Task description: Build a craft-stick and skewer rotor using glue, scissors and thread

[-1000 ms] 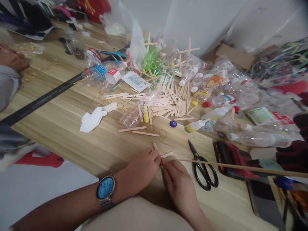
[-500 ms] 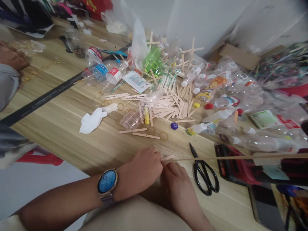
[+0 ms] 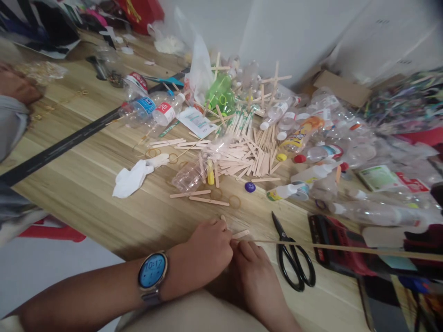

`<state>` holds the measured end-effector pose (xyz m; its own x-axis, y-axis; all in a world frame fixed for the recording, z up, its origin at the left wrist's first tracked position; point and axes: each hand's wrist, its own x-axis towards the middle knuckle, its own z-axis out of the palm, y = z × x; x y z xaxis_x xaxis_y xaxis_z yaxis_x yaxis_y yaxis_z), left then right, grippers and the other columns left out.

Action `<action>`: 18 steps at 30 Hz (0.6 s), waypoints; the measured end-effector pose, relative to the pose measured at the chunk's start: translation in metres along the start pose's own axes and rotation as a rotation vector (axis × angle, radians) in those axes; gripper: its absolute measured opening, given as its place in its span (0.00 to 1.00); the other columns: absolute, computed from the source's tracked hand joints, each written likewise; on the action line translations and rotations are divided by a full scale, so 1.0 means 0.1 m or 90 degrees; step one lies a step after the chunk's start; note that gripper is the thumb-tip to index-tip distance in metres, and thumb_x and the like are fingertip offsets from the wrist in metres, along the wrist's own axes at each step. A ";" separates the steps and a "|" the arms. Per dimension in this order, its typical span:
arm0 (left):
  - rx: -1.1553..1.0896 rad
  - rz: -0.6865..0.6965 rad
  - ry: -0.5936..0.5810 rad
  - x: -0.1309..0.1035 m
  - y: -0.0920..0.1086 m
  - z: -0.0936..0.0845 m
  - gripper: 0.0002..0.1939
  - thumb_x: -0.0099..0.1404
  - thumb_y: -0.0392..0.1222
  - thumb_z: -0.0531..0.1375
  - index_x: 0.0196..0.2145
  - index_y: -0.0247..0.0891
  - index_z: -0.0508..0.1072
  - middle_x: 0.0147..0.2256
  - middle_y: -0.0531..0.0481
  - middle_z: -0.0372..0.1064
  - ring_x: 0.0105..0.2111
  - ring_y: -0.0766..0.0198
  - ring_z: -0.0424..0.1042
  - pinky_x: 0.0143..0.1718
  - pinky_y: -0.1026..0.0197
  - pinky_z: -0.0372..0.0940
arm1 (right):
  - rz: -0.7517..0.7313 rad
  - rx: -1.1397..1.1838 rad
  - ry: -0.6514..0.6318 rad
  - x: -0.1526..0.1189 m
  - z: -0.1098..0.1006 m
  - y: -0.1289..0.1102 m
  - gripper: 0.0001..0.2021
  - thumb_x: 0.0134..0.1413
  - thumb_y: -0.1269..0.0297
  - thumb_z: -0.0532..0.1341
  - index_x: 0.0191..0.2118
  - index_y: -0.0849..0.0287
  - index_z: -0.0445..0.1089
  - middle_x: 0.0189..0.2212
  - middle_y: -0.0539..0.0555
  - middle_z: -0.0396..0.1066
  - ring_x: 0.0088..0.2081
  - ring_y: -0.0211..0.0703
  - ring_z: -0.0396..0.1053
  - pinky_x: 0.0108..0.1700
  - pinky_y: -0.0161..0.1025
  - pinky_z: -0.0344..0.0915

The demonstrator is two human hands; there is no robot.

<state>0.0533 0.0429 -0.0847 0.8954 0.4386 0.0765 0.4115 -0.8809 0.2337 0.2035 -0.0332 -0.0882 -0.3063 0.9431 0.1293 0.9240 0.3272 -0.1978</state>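
Observation:
My left hand (image 3: 204, 251), with a watch (image 3: 152, 271) on its wrist, is closed near the table's front edge, and a small stick end shows beyond its fingers. Touching it on the right, my right hand (image 3: 254, 269) is closed too. A long thin wooden strip (image 3: 346, 248) runs from between the hands far to the right, over the black scissors (image 3: 294, 253). A short flat stick (image 3: 240, 234) lies just beyond the fingertips. Fingers hide where the strip ends, so which hand grips it is hard to tell.
Wooden sticks (image 3: 238, 159) are piled mid-table among plastic bottles (image 3: 187, 175). A crumpled white tissue (image 3: 131, 177) lies to the left. A red and black case (image 3: 339, 244) and a dark phone (image 3: 384, 299) are at right. Another person's hand (image 3: 17, 85) is at far left.
The view has shifted slightly, so the table things sit a little lower. The strip's right end now slopes lower. Both hands stay together in nearly the same place.

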 end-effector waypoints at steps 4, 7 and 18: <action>0.006 0.003 0.007 -0.01 0.00 -0.06 0.10 0.67 0.33 0.59 0.27 0.34 0.76 0.29 0.47 0.72 0.35 0.57 0.68 0.34 0.54 0.57 | -0.025 -0.015 0.019 0.03 -0.02 0.00 0.13 0.51 0.83 0.55 0.34 0.62 0.73 0.29 0.55 0.70 0.31 0.48 0.65 0.34 0.41 0.57; 0.002 0.006 0.005 -0.05 0.01 -0.12 0.10 0.68 0.30 0.57 0.30 0.31 0.76 0.33 0.44 0.73 0.38 0.55 0.68 0.38 0.54 0.60 | -0.024 -0.014 0.030 0.02 -0.03 0.01 0.11 0.57 0.79 0.54 0.37 0.63 0.73 0.29 0.55 0.70 0.31 0.47 0.65 0.34 0.41 0.58; -0.050 -0.074 -0.001 -0.21 -0.03 -0.21 0.13 0.71 0.29 0.50 0.48 0.31 0.70 0.42 0.44 0.72 0.41 0.57 0.70 0.46 0.56 0.64 | -0.027 -0.011 0.076 -0.11 -0.04 0.05 0.14 0.68 0.69 0.49 0.47 0.65 0.72 0.30 0.55 0.69 0.32 0.46 0.65 0.37 0.40 0.58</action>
<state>0.0294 0.0400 -0.0670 0.8427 0.5366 0.0429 0.4981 -0.8075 0.3159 0.2124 -0.0423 -0.0870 -0.3160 0.9146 0.2525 0.9151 0.3641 -0.1736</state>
